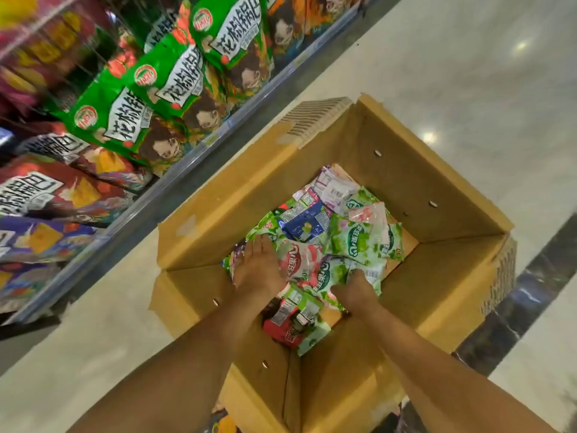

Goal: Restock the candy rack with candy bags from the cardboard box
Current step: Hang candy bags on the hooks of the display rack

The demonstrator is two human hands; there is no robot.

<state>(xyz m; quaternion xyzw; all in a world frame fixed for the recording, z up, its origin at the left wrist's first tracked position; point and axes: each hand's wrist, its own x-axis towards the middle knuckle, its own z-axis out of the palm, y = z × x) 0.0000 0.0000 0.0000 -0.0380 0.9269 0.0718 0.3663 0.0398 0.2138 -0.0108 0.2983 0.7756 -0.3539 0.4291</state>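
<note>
Candy bags (359, 245) lying loose in cardboard box (437, 198). Left hand (259, 267) pressing flat on pile, fingers straight. Right hand (356, 290) curling fingers into candy bags, gripping. Probably light, soft, slippery; pinching sealed edges likely holding best.

The cardboard box (421, 170) is tan-brown. The candy bags (359, 245) are mostly green-and-white, with a pink-and-white bag (299, 260) and a dark blue bag (307, 225). The shelved snack bags (168, 85) are bright green with round red logos, and the floor (468, 73) is cream marble.
</note>
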